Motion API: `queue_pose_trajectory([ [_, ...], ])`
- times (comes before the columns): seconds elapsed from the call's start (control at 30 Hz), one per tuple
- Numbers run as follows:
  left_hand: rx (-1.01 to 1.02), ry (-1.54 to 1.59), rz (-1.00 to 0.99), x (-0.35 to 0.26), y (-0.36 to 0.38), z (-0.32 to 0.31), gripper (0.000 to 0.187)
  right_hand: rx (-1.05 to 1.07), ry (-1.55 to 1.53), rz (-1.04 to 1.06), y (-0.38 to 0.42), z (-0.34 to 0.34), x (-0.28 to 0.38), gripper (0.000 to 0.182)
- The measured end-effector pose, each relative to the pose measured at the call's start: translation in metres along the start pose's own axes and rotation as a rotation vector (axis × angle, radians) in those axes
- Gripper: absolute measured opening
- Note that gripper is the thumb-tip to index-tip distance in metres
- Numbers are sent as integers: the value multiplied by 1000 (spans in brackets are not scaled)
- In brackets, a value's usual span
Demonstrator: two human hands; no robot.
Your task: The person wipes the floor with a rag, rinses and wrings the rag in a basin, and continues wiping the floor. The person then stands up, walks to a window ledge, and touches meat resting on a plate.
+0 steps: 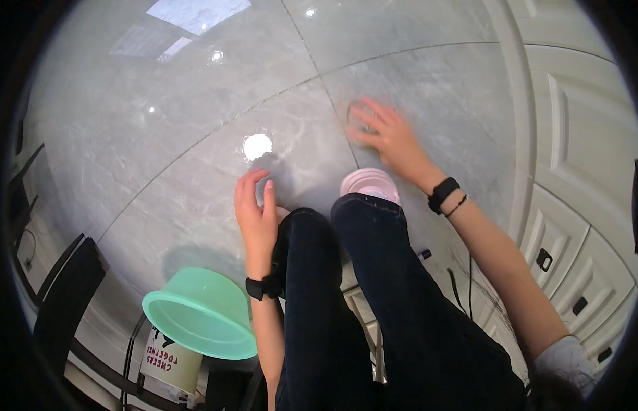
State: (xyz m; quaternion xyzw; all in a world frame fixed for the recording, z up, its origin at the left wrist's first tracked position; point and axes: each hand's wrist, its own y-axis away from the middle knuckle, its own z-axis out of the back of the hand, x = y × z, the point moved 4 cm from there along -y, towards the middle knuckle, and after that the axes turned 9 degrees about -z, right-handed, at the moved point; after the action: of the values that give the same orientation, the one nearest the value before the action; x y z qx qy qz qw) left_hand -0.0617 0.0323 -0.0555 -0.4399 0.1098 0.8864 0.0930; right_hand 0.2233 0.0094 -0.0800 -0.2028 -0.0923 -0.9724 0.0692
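My left hand (254, 211) is held just beyond my left knee, over the glossy grey tile floor (216, 178). Its thumb stands apart from the loosely curved fingers, and nothing shows between them. Farther forward on the right, my right hand (391, 139) is over the floor with its fingers spread and slightly blurred; I see nothing held in it. A pink slipper (369, 179) on my right foot lies between the two hands, partly under the dark trouser leg (374, 233). Each wrist wears a black band.
A mint-green basin (202, 315) is tilted at the lower left, beside a pale bucket (169, 363) with red lettering. Black furniture parts (69, 301) stand at the left edge. White cabinet doors (572, 253) line the right. Thin dark cords (463, 294) lie near my right leg.
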Motion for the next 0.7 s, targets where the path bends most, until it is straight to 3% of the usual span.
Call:
queue_pose_trajectory([
  [0.03,26,-6,-9,-1,-2,-4,19,64,-16,83,9,1,4,59],
  [0.23,177,-180,-123,-5,1,-18,27,232,-91,34,79,11,-30,58],
  [0.43,289,-337,-132,-8,10,-23,35,187,13,12,66,14,-18,46],
  [0.63,331,-457,-127,-8,11,-28,36,59,-59,174,16,-6,13,39],
  [0.7,337,-426,-86,-7,10,-28,36,46,-65,101,25,-4,10,41],
])
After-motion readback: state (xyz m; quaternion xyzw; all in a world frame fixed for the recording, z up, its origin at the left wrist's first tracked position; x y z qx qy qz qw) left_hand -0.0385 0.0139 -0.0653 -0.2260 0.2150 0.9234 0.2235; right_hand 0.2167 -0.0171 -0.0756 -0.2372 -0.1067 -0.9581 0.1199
